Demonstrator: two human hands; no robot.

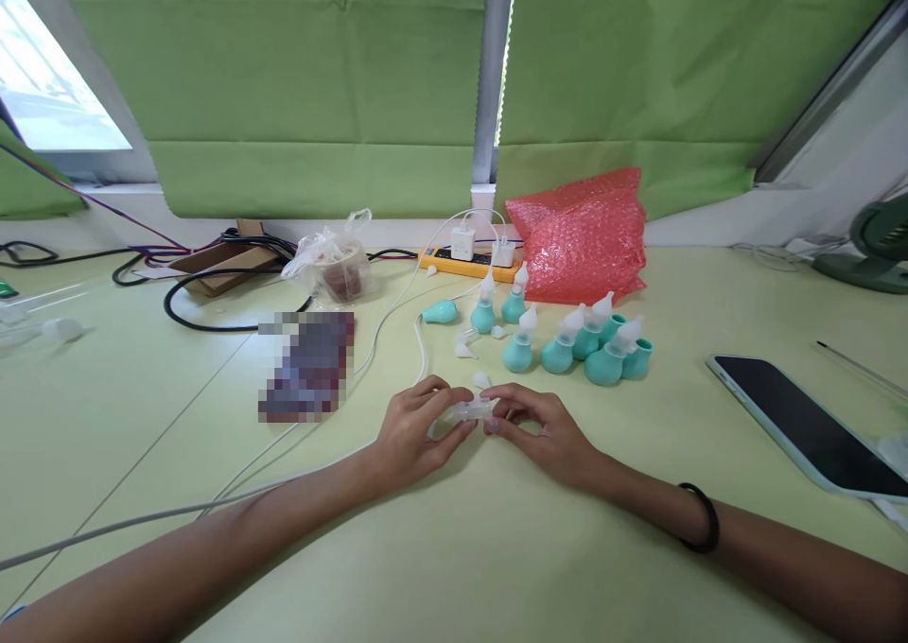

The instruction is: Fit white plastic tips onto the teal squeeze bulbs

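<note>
Between my two hands is a small translucent plastic tube (pixel 469 410), held low over the table. My left hand (pixel 417 432) pinches its left end with thumb and fingers. At the right end, the thumb and fingertips of my right hand (pixel 550 435) close on it; the fingers partly cover both ends. Just beyond lies a loose white translucent tip (pixel 480 379). Behind my right hand stand several teal squeeze bulbs with clear pointed tips, such as this bulb (pixel 604 364). One teal bulb (pixel 440 312) lies on its side, near small clear parts (pixel 466 337).
A red bubble-wrap bag (pixel 582 241) rests by the green blind, beside an orange power strip (pixel 464 265) with white chargers. White cables cross the table on the left, near a blurred-out object (pixel 308 367). A tablet (pixel 809 421) lies right. A bagged tape roll (pixel 341 274) sits behind.
</note>
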